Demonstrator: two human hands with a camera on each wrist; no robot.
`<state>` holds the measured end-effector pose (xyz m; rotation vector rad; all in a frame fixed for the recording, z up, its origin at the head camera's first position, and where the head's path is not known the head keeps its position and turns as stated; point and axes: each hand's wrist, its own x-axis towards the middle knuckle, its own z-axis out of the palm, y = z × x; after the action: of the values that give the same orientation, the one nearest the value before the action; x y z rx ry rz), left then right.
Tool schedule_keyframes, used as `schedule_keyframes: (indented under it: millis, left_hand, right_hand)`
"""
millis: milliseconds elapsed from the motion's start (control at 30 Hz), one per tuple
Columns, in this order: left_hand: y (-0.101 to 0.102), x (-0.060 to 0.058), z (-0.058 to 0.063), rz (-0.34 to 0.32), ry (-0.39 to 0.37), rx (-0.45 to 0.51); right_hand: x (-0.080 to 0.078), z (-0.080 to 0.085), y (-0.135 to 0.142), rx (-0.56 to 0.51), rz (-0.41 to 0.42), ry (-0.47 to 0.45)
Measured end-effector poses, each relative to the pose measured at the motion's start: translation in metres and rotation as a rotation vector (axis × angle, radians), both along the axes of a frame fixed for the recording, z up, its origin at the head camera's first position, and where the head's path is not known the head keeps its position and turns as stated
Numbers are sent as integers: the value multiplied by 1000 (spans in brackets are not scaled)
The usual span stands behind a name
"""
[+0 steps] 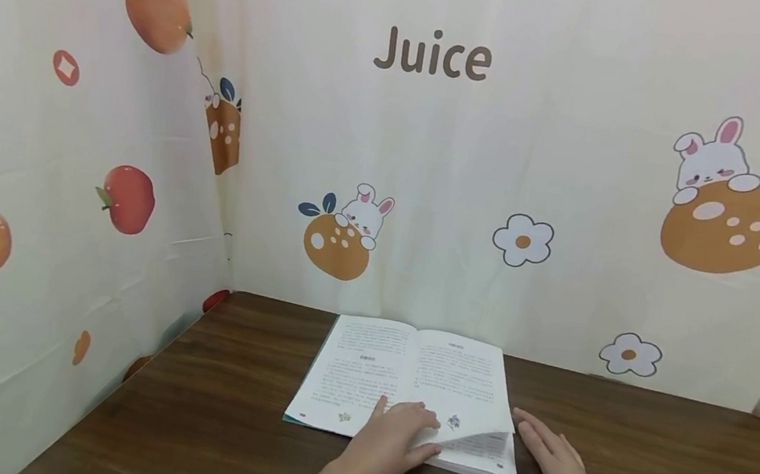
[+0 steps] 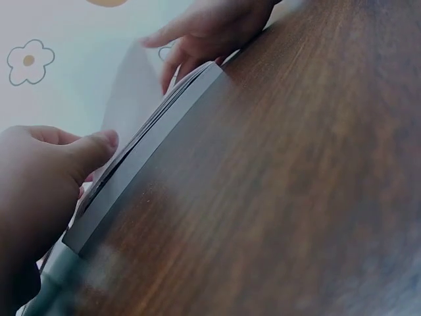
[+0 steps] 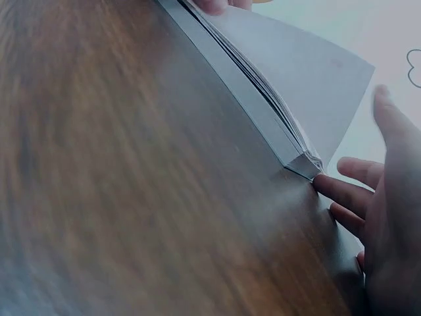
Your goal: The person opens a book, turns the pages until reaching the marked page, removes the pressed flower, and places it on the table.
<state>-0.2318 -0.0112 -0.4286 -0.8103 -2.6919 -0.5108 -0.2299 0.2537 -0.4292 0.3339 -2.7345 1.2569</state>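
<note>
An open book (image 1: pixel 360 380) with printed text lies on the dark wooden table. My left hand (image 1: pixel 391 437) rests across its lower middle, fingers loosely bent over the right-hand page and thumb at the near edge. One page (image 3: pixel 309 79) is raised at its outer corner, bowed up over the pages below. Beside the book's right edge is my right hand (image 1: pixel 555 464), its fingers extended. In the right wrist view, that hand's fingertips (image 3: pixel 322 184) are right at the book's corner, and its thumb (image 3: pixel 385 108) is close to the raised page's corner.
The wooden table (image 1: pixel 193 421) reaches back to a pale curtain (image 1: pixel 449 158) printed with rabbits, fruit, flowers and the word "Juice". Another curtain stretch (image 1: pixel 54 167) borders the table on the left. The book's far edge is near the back curtain.
</note>
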Motion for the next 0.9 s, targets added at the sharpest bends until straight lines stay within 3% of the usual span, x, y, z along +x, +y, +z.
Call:
schedule_keyframes:
  millis: [200, 367, 667, 767, 900]
  left_hand:
    - [-2, -1, 1, -41, 190, 13]
    - [-3, -3, 2, -58, 381, 131]
    - [-5, -8, 3, 44, 626, 310]
    - [-6, -8, 3, 97, 662, 319]
    - [-7, -8, 1, 182, 647, 286]
  right_hand:
    - [2, 3, -2, -31, 21, 10]
    - [2, 2, -2, -7, -2, 13]
    - [2, 2, 0, 36, -29, 3]
    - [1, 1, 0, 34, -29, 8]
    - [1, -2, 0, 31, -31, 0]
